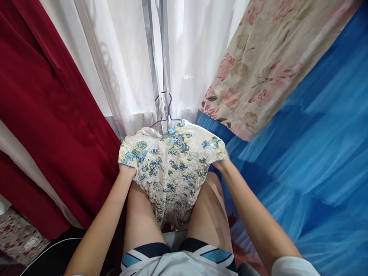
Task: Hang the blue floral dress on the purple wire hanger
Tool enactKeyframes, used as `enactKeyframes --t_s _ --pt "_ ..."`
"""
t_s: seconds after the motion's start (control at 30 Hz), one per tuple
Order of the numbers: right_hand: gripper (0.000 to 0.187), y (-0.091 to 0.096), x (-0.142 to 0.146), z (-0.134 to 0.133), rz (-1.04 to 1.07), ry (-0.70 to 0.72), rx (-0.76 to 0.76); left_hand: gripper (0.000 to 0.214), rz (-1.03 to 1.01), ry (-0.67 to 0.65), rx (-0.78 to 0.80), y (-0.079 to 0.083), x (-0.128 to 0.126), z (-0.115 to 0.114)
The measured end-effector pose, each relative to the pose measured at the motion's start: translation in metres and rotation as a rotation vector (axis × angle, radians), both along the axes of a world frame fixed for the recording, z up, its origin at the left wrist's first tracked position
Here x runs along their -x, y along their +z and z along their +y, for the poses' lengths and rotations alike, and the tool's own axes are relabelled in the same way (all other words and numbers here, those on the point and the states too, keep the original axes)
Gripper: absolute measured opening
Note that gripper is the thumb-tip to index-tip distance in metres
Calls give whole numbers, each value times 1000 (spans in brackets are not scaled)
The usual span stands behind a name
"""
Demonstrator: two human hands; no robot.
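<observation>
A cream dress with blue and green flowers [172, 168] hangs on a purple wire hanger [165, 111] in front of me, its skirt falling between my knees. My left hand [126, 172] is tucked under the dress's left sleeve, with its fingers hidden by the cloth. At the right sleeve my right hand [221, 165] reaches under the fabric the same way, and only its wrist and heel show. The hanger's hook sits against a shiny metal pole [161, 65].
A dark red garment [48, 115] hangs at the left. White sheer curtains [115, 57] fill the back. A beige cloth with pink flowers [267, 57] and a blue tulle dress [316, 153] hang at the right. A floral cloth [17, 237] lies at the lower left.
</observation>
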State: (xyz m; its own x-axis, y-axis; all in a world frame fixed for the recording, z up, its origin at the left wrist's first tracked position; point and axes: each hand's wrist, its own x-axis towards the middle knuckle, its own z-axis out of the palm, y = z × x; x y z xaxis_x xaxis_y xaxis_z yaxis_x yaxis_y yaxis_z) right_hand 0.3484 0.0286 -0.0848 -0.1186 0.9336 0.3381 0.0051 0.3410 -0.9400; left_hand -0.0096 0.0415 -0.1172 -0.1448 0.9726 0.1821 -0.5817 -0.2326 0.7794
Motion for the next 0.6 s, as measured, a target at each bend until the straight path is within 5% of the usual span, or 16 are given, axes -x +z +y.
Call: enactKeyframes --t_s 0.13,0.27,0.43,0.53,0.6 --pt "54 11 -20 -21 89 48 126 47 -66 46 -160 27 11 -18" --pt "38 35 -5 -43 164 -16 101 61 196 142 -228 56 18 -26" --pt "34 61 14 -54 410 -104 -7 85 952 488 -439 88 19 -30" --pt "28 56 18 -75 436 -225 -116 92 1419 747 -594 106 2 -36" --pt "27 44 24 -103 365 -317 -222 94 1546 779 -674 112 -14 -38"
